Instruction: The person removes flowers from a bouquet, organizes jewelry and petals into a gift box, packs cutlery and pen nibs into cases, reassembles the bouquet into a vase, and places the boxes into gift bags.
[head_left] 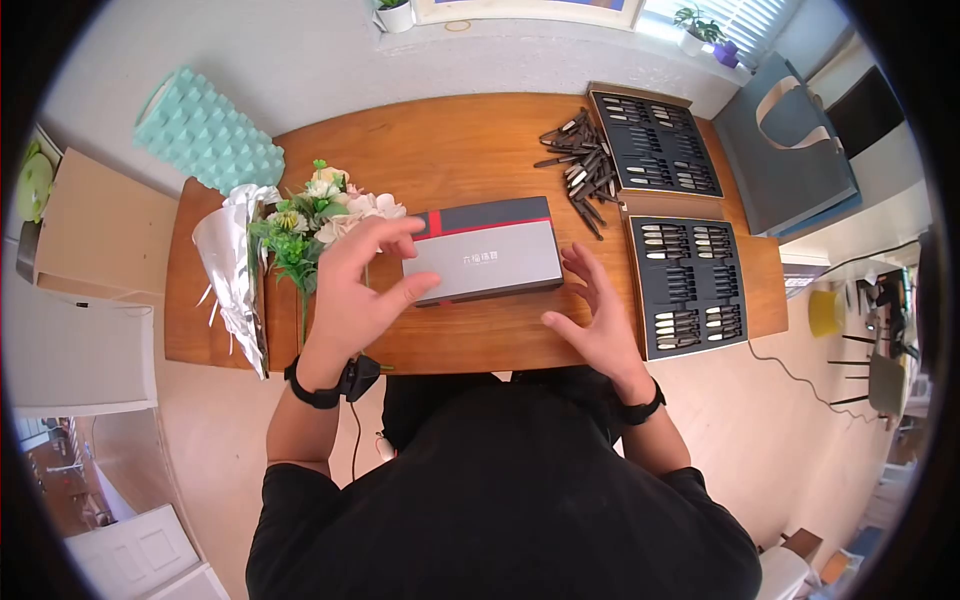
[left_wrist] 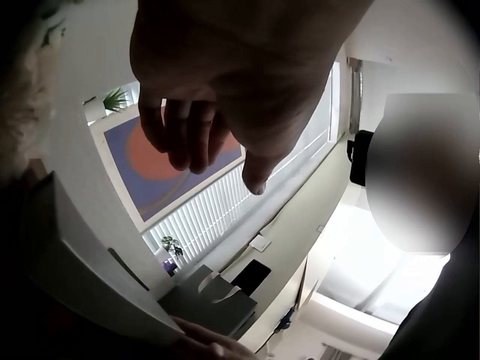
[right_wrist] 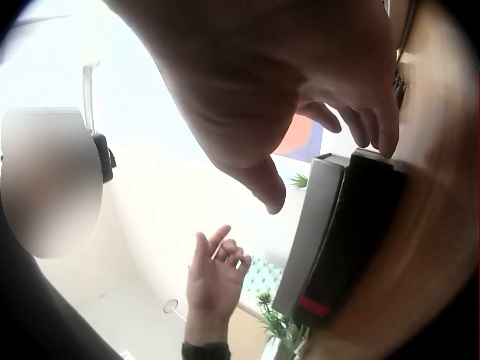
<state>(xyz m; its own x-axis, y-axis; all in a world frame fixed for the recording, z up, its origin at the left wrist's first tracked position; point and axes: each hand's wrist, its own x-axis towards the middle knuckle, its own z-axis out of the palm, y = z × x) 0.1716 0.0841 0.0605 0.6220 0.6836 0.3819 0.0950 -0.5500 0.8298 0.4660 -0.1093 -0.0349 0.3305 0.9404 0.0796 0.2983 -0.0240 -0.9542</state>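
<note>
On the table in front of me lies an oblong box (head_left: 500, 274), its lid grey with pale lettering, its sides black, crossed by red bands. My left hand (head_left: 352, 292) is raised at its left end, thumb and fingers apart and loosely bent, holding nothing. At the opposite end is my right hand (head_left: 604, 328), fingers spread and thumb apart. The right wrist view has the fingertips of that hand (right_wrist: 300, 75) right at the end of the box (right_wrist: 367, 232). Away from the box in that view, the left hand (right_wrist: 213, 289) is up in the air.
Artificial flowers (head_left: 320, 212) and silver wrapping (head_left: 232, 258) lie left, near a studded turquoise vase (head_left: 208, 130). A loose pile of slim black pieces (head_left: 580, 168) is beside two trays of similar pieces, the nearer tray (head_left: 643, 300) at the right. A grey bag (head_left: 785, 155) stands behind.
</note>
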